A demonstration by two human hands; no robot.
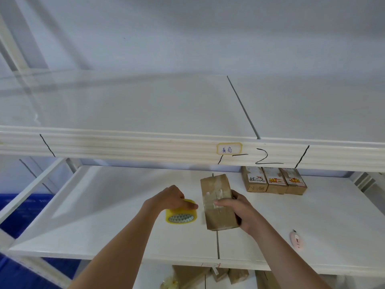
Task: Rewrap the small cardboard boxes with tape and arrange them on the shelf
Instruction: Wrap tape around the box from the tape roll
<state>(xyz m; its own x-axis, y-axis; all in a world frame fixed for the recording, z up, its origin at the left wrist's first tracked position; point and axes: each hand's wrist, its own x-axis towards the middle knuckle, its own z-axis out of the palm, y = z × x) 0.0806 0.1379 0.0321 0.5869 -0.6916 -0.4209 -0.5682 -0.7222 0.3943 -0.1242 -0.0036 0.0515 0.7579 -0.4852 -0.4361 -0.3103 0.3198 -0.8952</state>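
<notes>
A small brown cardboard box (pixel 216 184) with clear tape across its top lies on the white middle shelf (pixel 104 215). My right hand (pixel 235 209) grips it from the right side, thumb across the taped band. Just left of it stands a yellow roll of tape (pixel 181 215) on the shelf, and my left hand (pixel 173 198) holds it from above with fingers curled over its rim. Three more small boxes (pixel 275 181) with printed labels stand side by side at the back right of the same shelf.
A pink box cutter (pixel 296 238) lies on the shelf at the right. The upper shelf beam (pixel 125 142) with a handwritten label overhangs the back. More cardboard boxes (pixel 208 276) sit on the shelf below. Blue crates (pixel 18 205) are at the left.
</notes>
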